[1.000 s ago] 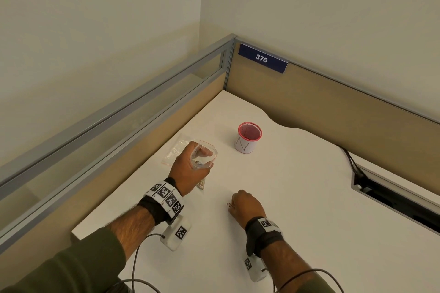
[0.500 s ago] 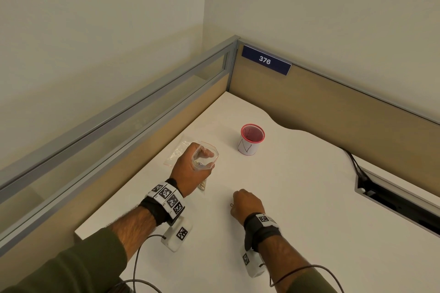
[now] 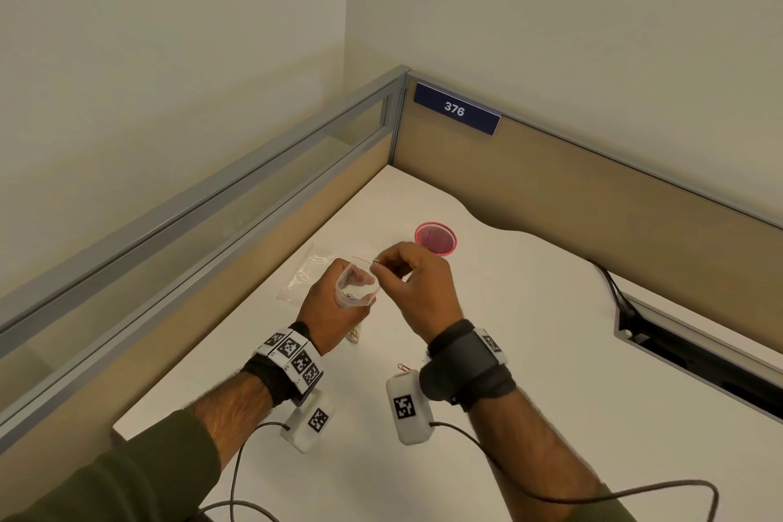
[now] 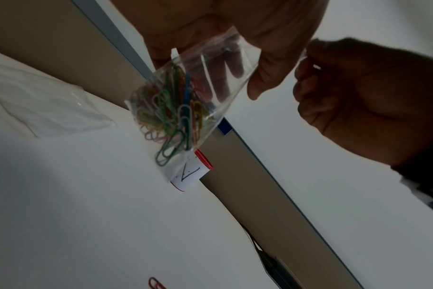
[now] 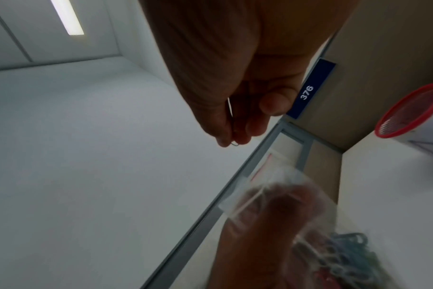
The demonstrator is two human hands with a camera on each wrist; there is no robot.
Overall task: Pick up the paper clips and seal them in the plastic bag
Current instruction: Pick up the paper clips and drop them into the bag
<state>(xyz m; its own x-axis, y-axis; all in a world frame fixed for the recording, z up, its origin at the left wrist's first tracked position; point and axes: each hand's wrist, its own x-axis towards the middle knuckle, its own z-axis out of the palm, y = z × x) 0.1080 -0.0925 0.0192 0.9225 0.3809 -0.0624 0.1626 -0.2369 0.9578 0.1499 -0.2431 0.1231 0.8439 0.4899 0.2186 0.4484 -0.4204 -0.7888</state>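
My left hand (image 3: pixel 334 309) holds a small clear plastic bag (image 3: pixel 356 288) upright above the desk, mouth held open. Several coloured paper clips (image 4: pixel 176 113) lie bunched in its bottom. My right hand (image 3: pixel 413 280) is raised just right of the bag's mouth and pinches one paper clip (image 5: pixel 231 125) between thumb and fingertips, its end poking out at the bag's rim. A red paper clip (image 3: pixel 403 367) lies on the white desk (image 3: pixel 529 373) beneath my right wrist, also showing as the red clip (image 4: pixel 156 283) in the left wrist view.
A white cup with a red rim (image 3: pixel 436 238) stands beyond my hands. A spare clear bag (image 3: pixel 305 273) lies flat to the left by the partition (image 3: pixel 212 250). A cable slot (image 3: pixel 686 352) opens in the desk at right. Sensor cables trail from both wrists.
My right hand has lifted off the desk with a paper clip and moved up and left to the bag's mouth. The left hand with the bag has barely moved.
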